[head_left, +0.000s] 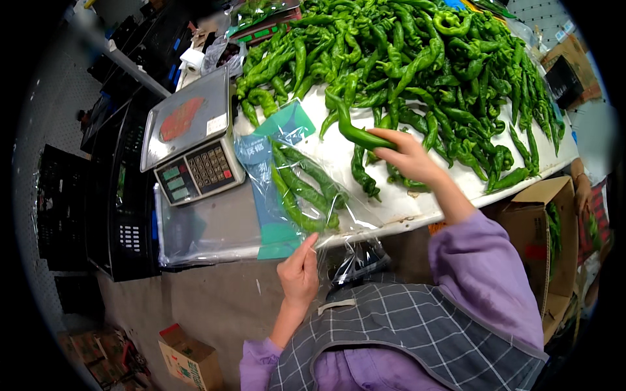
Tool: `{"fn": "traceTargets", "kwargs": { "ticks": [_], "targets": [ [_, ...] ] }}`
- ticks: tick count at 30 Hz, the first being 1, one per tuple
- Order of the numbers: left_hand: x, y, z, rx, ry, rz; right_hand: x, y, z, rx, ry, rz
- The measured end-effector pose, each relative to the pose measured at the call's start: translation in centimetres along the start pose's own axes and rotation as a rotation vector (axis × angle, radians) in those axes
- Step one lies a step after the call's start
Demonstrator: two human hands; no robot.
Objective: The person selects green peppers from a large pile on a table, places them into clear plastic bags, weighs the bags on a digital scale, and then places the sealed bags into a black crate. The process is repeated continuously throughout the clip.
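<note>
Right of the scale (195, 140), the right hand (407, 153) is gripping a long green pepper (352, 127) above the tabletop (316, 103). Nearer the wearer than the scale, the left hand (301, 268) is pinching the near end of a clear bag (264, 195), apart from the right. That bag is lying just beside the scale, holding several peppers and reaching the tabletop's near edge. Right of scale and bag, white surface is showing before the pepper heap (417, 58), which is crowding the far side. Beyond it, far right of the scale, a cardboard box (531, 221) is standing close by the edge; black crates (117, 189) are bordering the scale's left.
</note>
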State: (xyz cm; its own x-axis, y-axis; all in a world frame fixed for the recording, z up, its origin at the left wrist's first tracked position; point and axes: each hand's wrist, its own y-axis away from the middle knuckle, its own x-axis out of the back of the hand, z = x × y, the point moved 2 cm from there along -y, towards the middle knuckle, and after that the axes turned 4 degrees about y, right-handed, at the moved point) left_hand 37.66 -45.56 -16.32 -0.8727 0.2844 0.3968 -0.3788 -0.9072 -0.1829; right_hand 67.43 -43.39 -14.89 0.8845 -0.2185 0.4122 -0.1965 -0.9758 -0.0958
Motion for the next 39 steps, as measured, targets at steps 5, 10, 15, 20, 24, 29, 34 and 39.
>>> {"fn": "traceTargets", "kwargs": {
  "ticks": [5, 10, 15, 20, 24, 29, 34, 39],
  "targets": [
    [-1.2, -1.5, 0.3, 0.248, 0.385, 0.05, 6.2, 13.5, -3.5, 0.096, -0.454, -0.534],
    [-1.3, -1.5, 0.7, -0.257, 0.034, 0.038, -1.0, 15.0, -6.7, -0.113, -0.171, -0.41],
    [-2.0, -0.4, 1.5, -0.381, -0.039, -0.11, -11.1, 7.9, -2.6, 0.144, 0.239, -0.19],
    [-1.3, -0.2, 0.7, -0.185, -0.001, -0.048, -8.4, 7.6, -5.0, 0.373, 0.16, -0.483],
    [-1.5, -0.5, 0.2, -0.174, 0.041, -0.028, -0.4, 7.3, -1.0, -0.173, -0.185, -0.05],
    [-1.7, -0.7, 0.5, -0.077, 0.07, -0.053, -0.1, 3.2, 5.8, -0.317, 1.084, -0.025],
    [-1.6, -0.8, 0.5, -0.232, 0.063, 0.003, 4.1, 4.6, 3.6, -0.404, 0.223, 0.054],
    [-1.6, -1.5, -0.2, 0.155, 0.27, -0.052, 5.9, 12.5, -6.4, -0.152, -0.458, -0.039]
  ]
}}
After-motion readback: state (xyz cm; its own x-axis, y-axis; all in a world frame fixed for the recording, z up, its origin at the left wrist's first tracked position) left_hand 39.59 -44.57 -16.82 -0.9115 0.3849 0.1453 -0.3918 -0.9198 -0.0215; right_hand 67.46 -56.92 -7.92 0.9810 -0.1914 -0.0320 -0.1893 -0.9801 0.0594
